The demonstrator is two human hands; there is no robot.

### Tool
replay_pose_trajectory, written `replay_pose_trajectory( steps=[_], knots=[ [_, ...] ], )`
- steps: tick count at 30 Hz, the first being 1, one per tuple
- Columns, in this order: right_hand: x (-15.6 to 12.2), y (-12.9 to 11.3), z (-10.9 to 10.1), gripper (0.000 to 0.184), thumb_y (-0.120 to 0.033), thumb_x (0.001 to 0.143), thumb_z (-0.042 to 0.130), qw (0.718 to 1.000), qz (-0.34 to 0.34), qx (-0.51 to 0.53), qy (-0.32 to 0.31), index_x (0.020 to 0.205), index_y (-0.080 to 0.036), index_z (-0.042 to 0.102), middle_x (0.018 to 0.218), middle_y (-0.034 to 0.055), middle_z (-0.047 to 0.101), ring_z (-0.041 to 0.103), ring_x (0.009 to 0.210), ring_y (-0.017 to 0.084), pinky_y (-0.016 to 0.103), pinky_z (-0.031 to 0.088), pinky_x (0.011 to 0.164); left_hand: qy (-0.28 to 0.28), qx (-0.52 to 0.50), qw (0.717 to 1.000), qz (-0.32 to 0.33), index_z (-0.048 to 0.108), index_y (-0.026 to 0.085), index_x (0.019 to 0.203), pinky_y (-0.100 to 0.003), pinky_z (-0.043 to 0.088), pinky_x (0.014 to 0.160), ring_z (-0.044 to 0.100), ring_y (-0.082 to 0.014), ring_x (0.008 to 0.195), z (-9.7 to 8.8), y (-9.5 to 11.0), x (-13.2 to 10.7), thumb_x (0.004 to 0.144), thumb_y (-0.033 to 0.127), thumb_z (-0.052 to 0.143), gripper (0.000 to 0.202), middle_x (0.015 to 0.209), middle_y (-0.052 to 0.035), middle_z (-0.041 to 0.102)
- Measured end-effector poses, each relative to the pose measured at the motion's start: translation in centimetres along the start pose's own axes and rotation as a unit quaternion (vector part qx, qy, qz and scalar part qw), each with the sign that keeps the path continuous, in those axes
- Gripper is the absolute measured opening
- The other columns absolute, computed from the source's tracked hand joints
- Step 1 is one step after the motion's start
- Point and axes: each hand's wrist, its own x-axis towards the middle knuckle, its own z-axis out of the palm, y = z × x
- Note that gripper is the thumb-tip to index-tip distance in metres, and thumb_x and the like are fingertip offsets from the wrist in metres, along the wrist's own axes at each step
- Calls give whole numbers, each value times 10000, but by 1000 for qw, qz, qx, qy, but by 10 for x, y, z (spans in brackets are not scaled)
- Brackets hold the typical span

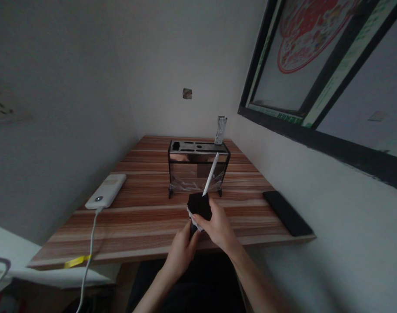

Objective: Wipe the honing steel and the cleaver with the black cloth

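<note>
My left hand (182,245) is closed around a dark handle-like piece (193,228), low over the table's front edge. My right hand (221,226) pinches a black cloth-like piece (199,205) with whitish crumpled edges just above it. From behind the black piece a slim white stick-like item (211,174) slants upward; where its lower end is held cannot be seen. Beyond the hands stands a knife-block-like holder (200,157) with a black frame, slots on top and clear film around its lower part. A silvery wrapped upright piece (221,129) sticks out of its right end.
The striped wooden table (146,226) fits between two walls. At left lies a white power bank (106,191) with a white cable (91,243) hanging off the edge, near a yellow strip (77,261). A black phone-like slab (288,213) lies at right, below a dark-framed window (283,117).
</note>
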Motion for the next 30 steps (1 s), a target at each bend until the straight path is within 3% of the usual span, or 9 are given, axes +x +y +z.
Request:
replay_pose_trajectory(
  steps=[4,11,17,25,30],
  knots=[
    [1,-1,-1,376,-222,712,667,1000,-12,-5,4,1076,-177,588,957,78,687,635,876,226,334,489,804,3,-9,1000,11,558,136,1083,-289,478,717,637,-211,782,0,0,0,859,289,413,307,846,-81,687],
    [11,-2,-7,339,-276,723,666,1000,-9,1,18,1038,-166,601,936,82,689,637,849,227,333,495,772,5,-40,999,-6,580,132,1077,-284,488,651,634,-214,696,-1,1,2,864,381,426,362,654,-41,649],
    [24,-11,-20,299,-293,741,655,999,-36,23,19,1006,-163,612,932,78,696,648,851,220,318,500,763,0,-30,999,12,577,131,1084,-283,466,732,624,-205,798,-1,1,3,881,351,411,342,854,-82,674],
    [48,-22,-42,319,-343,736,667,996,-56,42,49,998,-163,628,932,88,704,656,831,226,314,513,712,-5,-30,999,27,591,147,1078,-287,459,806,630,-220,903,-2,0,2,877,344,416,331,940,-100,684],
    [65,-27,-59,302,-388,720,677,993,-74,49,76,905,-152,641,790,64,695,638,690,199,284,496,588,-14,-25,999,19,586,150,1094,-298,455,821,633,-231,932,-2,4,1,879,345,413,338,984,-107,690]
  ],
)
